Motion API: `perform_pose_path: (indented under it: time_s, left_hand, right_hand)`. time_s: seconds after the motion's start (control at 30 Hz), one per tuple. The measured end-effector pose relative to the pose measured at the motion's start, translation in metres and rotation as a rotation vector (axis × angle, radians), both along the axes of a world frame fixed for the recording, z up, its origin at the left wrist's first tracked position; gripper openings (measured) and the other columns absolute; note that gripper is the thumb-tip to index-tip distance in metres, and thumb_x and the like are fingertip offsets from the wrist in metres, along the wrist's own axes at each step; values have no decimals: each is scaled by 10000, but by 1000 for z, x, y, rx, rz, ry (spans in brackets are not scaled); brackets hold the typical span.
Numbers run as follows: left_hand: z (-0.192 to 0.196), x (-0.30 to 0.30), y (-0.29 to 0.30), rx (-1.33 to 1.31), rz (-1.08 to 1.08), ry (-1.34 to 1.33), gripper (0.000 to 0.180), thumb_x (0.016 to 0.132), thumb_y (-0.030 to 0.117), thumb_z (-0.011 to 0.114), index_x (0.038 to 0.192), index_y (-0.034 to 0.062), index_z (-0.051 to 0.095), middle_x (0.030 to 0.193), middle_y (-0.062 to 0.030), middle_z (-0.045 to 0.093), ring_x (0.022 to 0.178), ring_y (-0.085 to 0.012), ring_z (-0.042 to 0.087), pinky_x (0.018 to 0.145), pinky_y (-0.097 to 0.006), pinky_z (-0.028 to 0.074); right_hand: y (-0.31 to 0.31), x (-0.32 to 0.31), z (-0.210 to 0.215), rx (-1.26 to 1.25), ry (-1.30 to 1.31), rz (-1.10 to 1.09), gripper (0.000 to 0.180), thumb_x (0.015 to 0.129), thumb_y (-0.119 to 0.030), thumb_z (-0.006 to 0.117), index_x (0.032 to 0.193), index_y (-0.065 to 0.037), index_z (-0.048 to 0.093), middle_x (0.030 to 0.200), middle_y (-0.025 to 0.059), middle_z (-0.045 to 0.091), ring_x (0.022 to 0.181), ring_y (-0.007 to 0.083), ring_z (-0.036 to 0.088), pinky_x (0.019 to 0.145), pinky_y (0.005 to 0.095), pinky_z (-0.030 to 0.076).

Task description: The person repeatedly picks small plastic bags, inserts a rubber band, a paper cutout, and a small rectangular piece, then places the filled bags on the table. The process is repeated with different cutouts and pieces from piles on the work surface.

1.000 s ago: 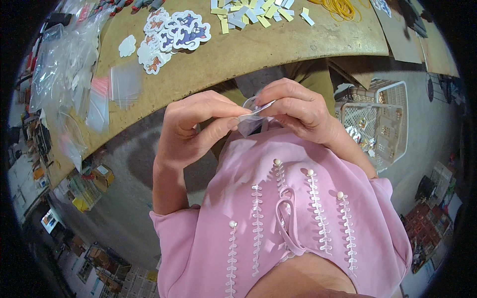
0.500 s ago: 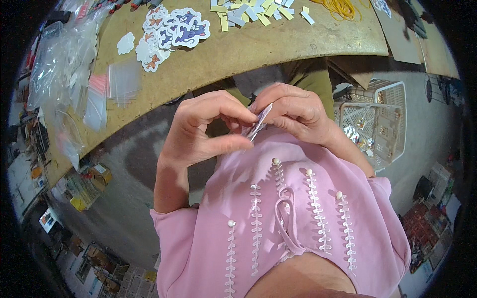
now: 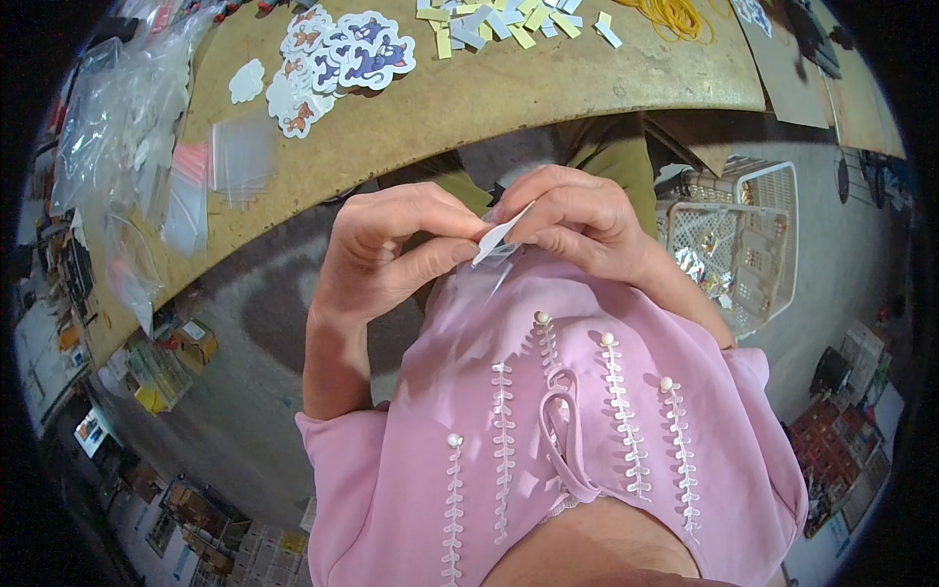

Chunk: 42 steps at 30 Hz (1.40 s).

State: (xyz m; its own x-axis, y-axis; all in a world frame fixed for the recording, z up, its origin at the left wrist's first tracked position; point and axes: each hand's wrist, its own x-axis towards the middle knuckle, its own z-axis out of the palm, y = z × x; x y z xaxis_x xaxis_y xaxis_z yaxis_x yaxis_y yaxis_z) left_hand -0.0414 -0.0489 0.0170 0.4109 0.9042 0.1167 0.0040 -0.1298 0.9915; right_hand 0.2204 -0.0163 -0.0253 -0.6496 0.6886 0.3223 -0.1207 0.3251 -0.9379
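My left hand (image 3: 386, 249) pinches the edge of a white die-cut card (image 3: 499, 235) between thumb and fingers, in front of my chest. Opposite it, my right hand (image 3: 582, 220) is closed with curled fingers at the card's other end. A piece of clear plastic (image 3: 497, 266), apparently a small bag, hangs beneath the card between the hands; whether the card is partly inside it I cannot tell. The right fingertips are partly hidden behind the card. On the table beyond lies a pile of cartoon die-cut cards (image 3: 342, 59), with one blank white card (image 3: 246, 81) to its left.
Clear flat bags (image 3: 242, 161) lie at the table's left, near crumpled plastic (image 3: 122, 117). Small yellow and grey pieces (image 3: 499, 22) and yellow rubber bands (image 3: 675, 15) lie at the far side. A white plastic basket (image 3: 773, 245) stands on the right.
My left thumb, apart from the card before, has closed on it. The card has turned and shows its white face, and clear plastic now shows below it.
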Motion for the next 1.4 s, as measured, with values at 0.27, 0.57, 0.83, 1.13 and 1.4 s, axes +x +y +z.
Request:
perform_pose_path:
  time_s: [0.27, 0.57, 0.83, 1.13, 1.4]
  left_hand:
    - [-3, 8, -4, -113, -10, -98, 364, 798, -7, 889, 1149, 26, 794, 938, -62, 754, 858, -126, 721, 698, -266, 553]
    - [-10, 14, -12, -361, -86, -436, 520, 842, -14, 884, 1314, -47, 667, 1116, -83, 728, 989, -143, 723, 848, -284, 591]
    - [-18, 25, -14, -386, -67, -589, 435, 894, -33, 836, 1289, -66, 656, 1119, -103, 738, 993, -149, 728, 887, -290, 597]
    - [3, 30, -13, 144, 379, 310, 228, 885, -80, 695, 1094, 5, 723, 903, -60, 710, 732, -107, 687, 648, -250, 546]
    - [-1, 46, -9, 669, 665, 431, 209, 796, -80, 767, 953, 49, 720, 786, -40, 665, 611, -172, 625, 551, -288, 503]
  right_hand:
    - [-3, 0, 5, -159, 23, 57, 88, 945, -12, 748, 1019, -36, 790, 1084, 102, 736, 982, 217, 712, 852, 318, 561]
    - [-6, 0, -3, -473, 164, 153, 50, 962, -40, 775, 1006, -37, 798, 1093, 70, 718, 1001, 160, 677, 876, 290, 530]
    - [-9, 1, -6, -724, 307, 225, 36, 975, -41, 772, 1003, -22, 787, 1040, 44, 696, 977, 151, 665, 879, 286, 524]
    - [-1, 2, 7, -103, -116, -19, 80, 947, -5, 740, 1016, -41, 754, 1043, 89, 703, 955, 231, 691, 813, 327, 548]
    - [-2, -7, 8, 24, -128, -170, 109, 924, 26, 737, 1017, -31, 732, 971, 79, 705, 884, 240, 678, 759, 338, 542]
